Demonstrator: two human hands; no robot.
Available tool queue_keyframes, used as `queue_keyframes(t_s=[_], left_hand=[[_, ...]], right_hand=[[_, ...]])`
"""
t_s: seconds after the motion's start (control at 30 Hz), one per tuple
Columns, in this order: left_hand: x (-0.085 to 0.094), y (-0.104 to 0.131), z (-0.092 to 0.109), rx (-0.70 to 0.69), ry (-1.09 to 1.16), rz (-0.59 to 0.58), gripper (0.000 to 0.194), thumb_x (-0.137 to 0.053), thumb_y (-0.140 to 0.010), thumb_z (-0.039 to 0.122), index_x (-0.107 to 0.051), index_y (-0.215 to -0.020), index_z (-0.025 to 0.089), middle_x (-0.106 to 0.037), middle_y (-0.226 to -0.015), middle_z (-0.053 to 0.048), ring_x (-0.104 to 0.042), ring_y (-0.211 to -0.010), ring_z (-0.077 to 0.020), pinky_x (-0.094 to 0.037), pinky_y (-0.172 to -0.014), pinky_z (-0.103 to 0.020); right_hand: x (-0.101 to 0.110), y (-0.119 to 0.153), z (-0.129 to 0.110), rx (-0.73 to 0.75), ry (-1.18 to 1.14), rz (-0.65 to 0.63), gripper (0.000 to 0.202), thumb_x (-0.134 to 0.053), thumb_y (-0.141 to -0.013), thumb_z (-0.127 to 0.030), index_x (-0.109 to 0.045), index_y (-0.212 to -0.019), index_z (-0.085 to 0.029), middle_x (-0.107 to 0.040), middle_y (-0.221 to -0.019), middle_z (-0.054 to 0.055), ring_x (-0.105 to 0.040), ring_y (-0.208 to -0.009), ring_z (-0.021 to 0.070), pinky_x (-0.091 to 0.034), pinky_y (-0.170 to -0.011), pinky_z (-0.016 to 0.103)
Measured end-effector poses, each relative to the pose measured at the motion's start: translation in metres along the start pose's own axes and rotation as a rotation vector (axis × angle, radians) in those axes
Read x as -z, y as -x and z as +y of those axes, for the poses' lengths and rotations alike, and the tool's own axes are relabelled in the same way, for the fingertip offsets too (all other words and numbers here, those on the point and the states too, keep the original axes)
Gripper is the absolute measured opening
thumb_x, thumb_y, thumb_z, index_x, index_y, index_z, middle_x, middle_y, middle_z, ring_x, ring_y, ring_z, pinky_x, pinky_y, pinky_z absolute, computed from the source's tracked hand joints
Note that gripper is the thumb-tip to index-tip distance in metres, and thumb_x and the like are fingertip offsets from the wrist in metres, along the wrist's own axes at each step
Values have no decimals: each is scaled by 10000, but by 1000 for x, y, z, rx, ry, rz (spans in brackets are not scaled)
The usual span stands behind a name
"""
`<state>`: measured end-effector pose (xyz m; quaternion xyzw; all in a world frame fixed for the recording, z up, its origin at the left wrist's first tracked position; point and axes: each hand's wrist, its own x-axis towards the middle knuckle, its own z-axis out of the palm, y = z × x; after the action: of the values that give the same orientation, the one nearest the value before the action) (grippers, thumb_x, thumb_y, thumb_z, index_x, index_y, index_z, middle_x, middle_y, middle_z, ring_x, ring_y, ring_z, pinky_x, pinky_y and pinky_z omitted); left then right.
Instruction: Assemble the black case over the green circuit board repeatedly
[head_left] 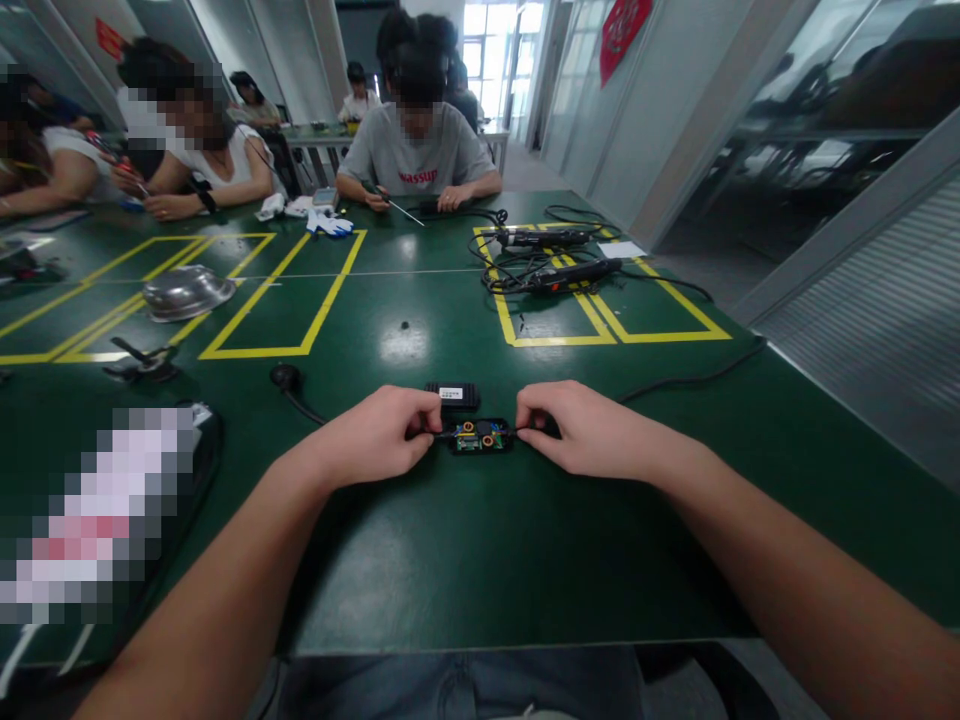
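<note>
An open black case with a green circuit board and copper coils lies on the green table, between my two hands. My left hand pinches the black cable at the case's left end. At the right end, my right hand has its fingers closed on the cable there. Just behind the case sits a ribbed black cover with a white label. A black plug lies to the left, its cord running toward my left hand. Another stretch of black cable runs off to the right from behind my right hand.
Black tools with tangled cords lie at the back right. A metal bowl and a dark clamp-like object are at the left. Across the table, a person holds a screwdriver; others sit at the left.
</note>
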<state>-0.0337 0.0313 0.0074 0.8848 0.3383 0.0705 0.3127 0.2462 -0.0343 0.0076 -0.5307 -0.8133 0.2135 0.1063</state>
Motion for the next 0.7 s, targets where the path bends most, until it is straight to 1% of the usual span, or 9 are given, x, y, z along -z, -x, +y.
queue_keyframes(t_s=[0.13, 0.23, 0.3, 0.33, 0.4, 0.43, 0.47, 0.57, 0.7], left_hand=[[0, 0, -3, -56, -101, 56, 111, -644, -845, 125, -717, -838, 210, -698, -831, -14, -645, -722, -172, -477, -696, -306], [-5, -3, -2, -106, -168, 153, 128, -642, -823, 129, -741, -836, 209, -706, -966, -52, -682, -890, -220, -555, -850, -364], [-11, -6, -3, -113, -200, 272, 159, -645, -845, 160, -772, -929, 204, -716, -1091, -83, -685, -1060, -273, -570, -997, -433], [-15, -9, -5, -109, -207, 324, 213, -645, -870, 180, -783, -1031, 198, -720, -1172, -99, -677, -1139, -292, -561, -1059, -466], [-21, -15, -10, -84, -219, 407, 319, -629, -921, 194, -770, -1207, 186, -716, -1320, -127, -653, -1266, -317, -523, -1160, -518], [-24, -17, -13, -60, -224, 424, 366, -637, -939, 204, -753, -1286, 190, -706, -1403, -133, -627, -1342, -328, -493, -1207, -538], [-25, -19, -16, -32, -220, 408, 399, -664, -948, 226, -737, -1340, 195, -711, -1435, -130, -622, -1366, -332, -485, -1219, -545], [-25, -21, -19, 32, -197, 365, 386, -709, -970, 290, -747, -1345, 209, -785, -1310, -102, -680, -1251, -316, -530, -1150, -523], [-20, -15, -8, -51, -141, 385, 376, -724, -982, 392, -777, -1317, 230, -793, -1249, -89, -687, -1180, -304, -551, -1089, -500]], right_hand=[[0, -2, 2, -3, -42, -5, 107, -687, -956, -145, -685, -868, -205, -709, -832, 22, -648, -761, 190, -451, -706, 309], [-3, -3, 2, -4, -40, 0, 117, -677, -930, -131, -658, -843, -207, -692, -821, 18, -632, -749, 187, -447, -695, 308], [-5, -3, 3, 4, -30, 14, 114, -664, -909, -122, -633, -845, -211, -681, -822, 17, -621, -750, 189, -445, -694, 310], [-6, -3, 3, 8, -32, 21, 101, -656, -903, -121, -627, -872, -213, -678, -827, 16, -619, -751, 190, -448, -698, 313], [-8, -4, 4, 11, -45, 32, 129, -639, -894, -121, -627, -987, -209, -677, -848, 13, -627, -761, 195, -460, -718, 322], [-8, -4, 5, 10, -47, 36, 199, -631, -891, -122, -624, -1072, -203, -679, -863, 14, -635, -773, 202, -466, -731, 329], [-9, -4, 6, 9, -46, 37, 287, -625, -886, -124, -611, -1164, -195, -680, -879, 16, -643, -788, 210, -470, -744, 338], [-10, -3, 7, 10, -38, 28, 533, -618, -868, -131, -526, -1391, -171, -685, -931, 30, -659, -843, 236, -484, -784, 361], [-9, -2, 8, 35, -56, 35, 707, -648, -846, -154, -444, -1523, -180, -699, -955, 35, -663, -851, 244, -485, -790, 364]])
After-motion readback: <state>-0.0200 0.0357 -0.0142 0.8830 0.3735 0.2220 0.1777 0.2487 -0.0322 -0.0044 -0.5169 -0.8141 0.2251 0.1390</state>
